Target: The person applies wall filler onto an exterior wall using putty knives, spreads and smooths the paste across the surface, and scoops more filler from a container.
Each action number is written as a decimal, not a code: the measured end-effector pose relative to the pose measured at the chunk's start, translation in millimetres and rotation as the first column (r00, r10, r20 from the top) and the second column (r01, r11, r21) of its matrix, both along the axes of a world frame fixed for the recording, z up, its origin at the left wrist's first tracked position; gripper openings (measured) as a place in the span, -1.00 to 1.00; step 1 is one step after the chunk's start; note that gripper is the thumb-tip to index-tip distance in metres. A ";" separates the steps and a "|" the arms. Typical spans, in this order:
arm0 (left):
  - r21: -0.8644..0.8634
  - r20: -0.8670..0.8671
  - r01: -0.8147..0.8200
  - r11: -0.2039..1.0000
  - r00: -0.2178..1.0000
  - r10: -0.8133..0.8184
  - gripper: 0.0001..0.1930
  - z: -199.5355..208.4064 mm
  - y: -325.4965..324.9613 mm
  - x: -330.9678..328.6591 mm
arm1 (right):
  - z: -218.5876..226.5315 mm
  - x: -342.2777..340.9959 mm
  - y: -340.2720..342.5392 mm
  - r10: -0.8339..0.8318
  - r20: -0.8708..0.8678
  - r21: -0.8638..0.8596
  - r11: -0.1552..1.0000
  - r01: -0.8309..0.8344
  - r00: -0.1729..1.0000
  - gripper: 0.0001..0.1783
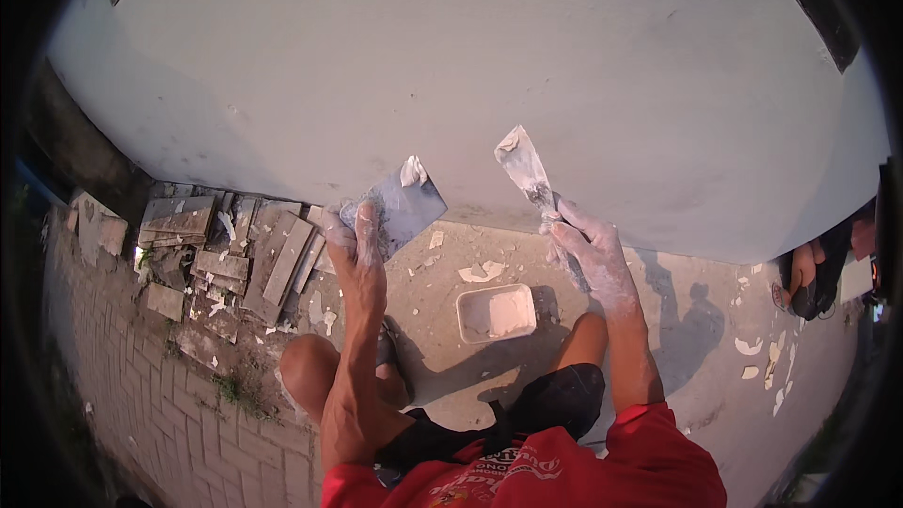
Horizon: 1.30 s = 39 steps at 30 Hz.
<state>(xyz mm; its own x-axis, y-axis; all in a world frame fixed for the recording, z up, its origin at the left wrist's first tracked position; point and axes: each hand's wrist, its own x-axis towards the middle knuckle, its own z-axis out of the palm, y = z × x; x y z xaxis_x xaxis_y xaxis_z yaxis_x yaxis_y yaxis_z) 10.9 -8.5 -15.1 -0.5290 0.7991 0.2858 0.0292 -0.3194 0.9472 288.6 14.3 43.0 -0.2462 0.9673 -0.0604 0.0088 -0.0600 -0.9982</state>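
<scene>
My left hand (356, 252), dusted white, grips a flat, square-edged grey plate (410, 214) with its thumb on top. A lump of white putty (412, 172) sits at the plate's far corner. In my right hand (600, 254), also coated white, the fingers wrap round the handle of a putty knife (520, 158). Its blade points up and left, smeared with putty. Both tools are apart from each other, in front of a pale grey wall (461, 47). Below and between my hands, a white plastic tub (461, 316) holds pinkish-white paste on the ground.
Broken boards and rubble (221, 259) are piled against the wall's foot at the left, beside brick paving (188, 414). Pale flakes (749, 346) litter the concrete at the right. A person's foot (783, 296) shows at the far right. My bent knees flank the tub.
</scene>
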 end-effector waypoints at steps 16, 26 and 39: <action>-0.023 -0.306 -0.149 0.989 0.942 0.134 -0.74 15.0 1.5 24.3 | -16.6 -26.3 -5.8 -0.241 0.785 0.554 0.686 -0.472 0.570 -0.44; -0.015 -0.210 -0.100 0.995 0.973 0.094 -0.83 15.9 -4.4 17.5 | 101.2 40.6 49.3 -0.824 0.538 0.777 0.401 -0.486 0.180 -0.38; -0.075 -0.218 -0.078 0.994 0.974 0.060 -0.79 18.9 -0.5 15.1 | 182.3 64.6 139.6 -0.985 0.161 0.642 0.157 -0.751 -0.068 -0.41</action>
<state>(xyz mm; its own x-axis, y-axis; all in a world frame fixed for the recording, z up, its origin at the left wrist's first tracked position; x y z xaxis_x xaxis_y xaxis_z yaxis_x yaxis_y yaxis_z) 25.9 -9.1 3.8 -0.5174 0.7883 0.3330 0.2541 -0.2301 0.9394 353.1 153.9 225.3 -0.6697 0.3986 0.6266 0.7005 0.0591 0.7112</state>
